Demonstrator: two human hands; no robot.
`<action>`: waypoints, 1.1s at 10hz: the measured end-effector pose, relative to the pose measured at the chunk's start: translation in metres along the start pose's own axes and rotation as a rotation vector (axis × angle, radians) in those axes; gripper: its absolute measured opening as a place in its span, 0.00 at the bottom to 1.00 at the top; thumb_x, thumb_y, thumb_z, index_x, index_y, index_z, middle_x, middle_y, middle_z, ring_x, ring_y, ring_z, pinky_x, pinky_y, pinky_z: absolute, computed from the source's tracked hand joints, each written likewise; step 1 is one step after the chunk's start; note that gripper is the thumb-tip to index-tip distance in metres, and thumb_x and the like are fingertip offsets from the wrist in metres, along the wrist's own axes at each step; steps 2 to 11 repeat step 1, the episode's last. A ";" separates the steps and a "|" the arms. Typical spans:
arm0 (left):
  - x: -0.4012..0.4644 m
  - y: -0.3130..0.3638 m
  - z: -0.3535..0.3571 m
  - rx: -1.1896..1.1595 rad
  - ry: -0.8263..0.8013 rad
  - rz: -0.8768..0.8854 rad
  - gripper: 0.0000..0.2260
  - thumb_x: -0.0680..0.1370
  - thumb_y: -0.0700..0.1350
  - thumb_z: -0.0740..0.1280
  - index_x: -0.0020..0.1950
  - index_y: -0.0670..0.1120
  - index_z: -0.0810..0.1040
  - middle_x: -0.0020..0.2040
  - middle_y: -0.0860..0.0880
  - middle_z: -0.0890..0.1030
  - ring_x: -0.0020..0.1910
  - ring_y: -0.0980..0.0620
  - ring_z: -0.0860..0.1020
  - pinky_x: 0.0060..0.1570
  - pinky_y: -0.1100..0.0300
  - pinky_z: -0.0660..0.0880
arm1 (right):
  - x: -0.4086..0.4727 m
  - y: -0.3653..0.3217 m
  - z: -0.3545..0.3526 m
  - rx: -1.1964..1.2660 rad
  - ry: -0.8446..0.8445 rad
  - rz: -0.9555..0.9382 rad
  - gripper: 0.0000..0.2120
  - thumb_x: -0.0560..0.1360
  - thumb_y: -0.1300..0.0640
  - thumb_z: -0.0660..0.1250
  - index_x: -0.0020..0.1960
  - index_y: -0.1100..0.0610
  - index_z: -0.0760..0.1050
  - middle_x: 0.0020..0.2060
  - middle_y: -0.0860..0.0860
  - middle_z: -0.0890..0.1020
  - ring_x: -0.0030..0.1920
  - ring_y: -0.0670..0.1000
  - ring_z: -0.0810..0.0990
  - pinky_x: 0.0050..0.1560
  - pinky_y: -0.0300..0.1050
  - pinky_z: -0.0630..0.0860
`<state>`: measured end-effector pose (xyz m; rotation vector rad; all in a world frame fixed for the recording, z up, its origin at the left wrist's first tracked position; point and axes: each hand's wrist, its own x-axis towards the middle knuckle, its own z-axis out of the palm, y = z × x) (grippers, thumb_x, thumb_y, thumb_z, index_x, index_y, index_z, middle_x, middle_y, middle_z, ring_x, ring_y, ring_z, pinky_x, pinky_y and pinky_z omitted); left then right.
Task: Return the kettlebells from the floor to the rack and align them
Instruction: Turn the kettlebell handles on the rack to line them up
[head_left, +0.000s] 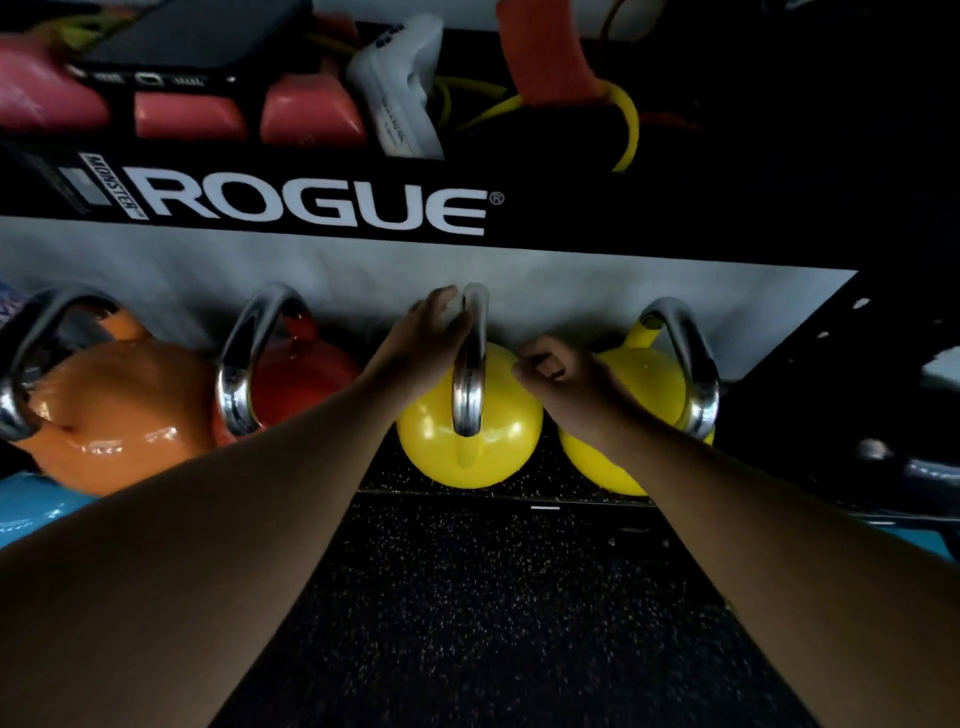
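Several kettlebells with steel handles stand in a row on the rack's lower shelf (571, 483). From the left: an orange one (119, 410), a red one (301, 374), a yellow one (467, 441) in the middle and a second yellow one (639, 384) on the right. My left hand (431, 338) grips the top of the middle yellow kettlebell's handle from the left side. My right hand (566, 379) lies loosely curled between the two yellow kettlebells, against the middle one's right side; whether it holds anything is unclear.
The black rack beam (322, 208) with white ROGUE lettering runs above the kettlebells. The upper shelf holds pink weights (192, 117), a phone (182, 41), a white device (400, 88) and yellow and orange bands. Speckled black rubber floor (478, 623) lies below. A dark kettlebell (914, 467) sits at far right.
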<state>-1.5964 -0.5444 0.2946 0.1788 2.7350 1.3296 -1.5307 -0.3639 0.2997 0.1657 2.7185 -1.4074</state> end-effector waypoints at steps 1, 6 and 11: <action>-0.012 0.004 0.000 0.082 0.070 0.089 0.25 0.78 0.59 0.63 0.73 0.52 0.70 0.71 0.46 0.74 0.68 0.45 0.74 0.59 0.57 0.70 | -0.012 0.011 -0.014 -0.078 0.062 -0.022 0.13 0.75 0.49 0.68 0.58 0.51 0.79 0.50 0.54 0.84 0.52 0.50 0.80 0.49 0.43 0.71; -0.012 0.004 0.000 0.082 0.070 0.089 0.25 0.78 0.59 0.63 0.73 0.52 0.70 0.71 0.46 0.74 0.68 0.45 0.74 0.59 0.57 0.70 | -0.012 0.011 -0.014 -0.078 0.062 -0.022 0.13 0.75 0.49 0.68 0.58 0.51 0.79 0.50 0.54 0.84 0.52 0.50 0.80 0.49 0.43 0.71; -0.012 0.004 0.000 0.082 0.070 0.089 0.25 0.78 0.59 0.63 0.73 0.52 0.70 0.71 0.46 0.74 0.68 0.45 0.74 0.59 0.57 0.70 | -0.012 0.011 -0.014 -0.078 0.062 -0.022 0.13 0.75 0.49 0.68 0.58 0.51 0.79 0.50 0.54 0.84 0.52 0.50 0.80 0.49 0.43 0.71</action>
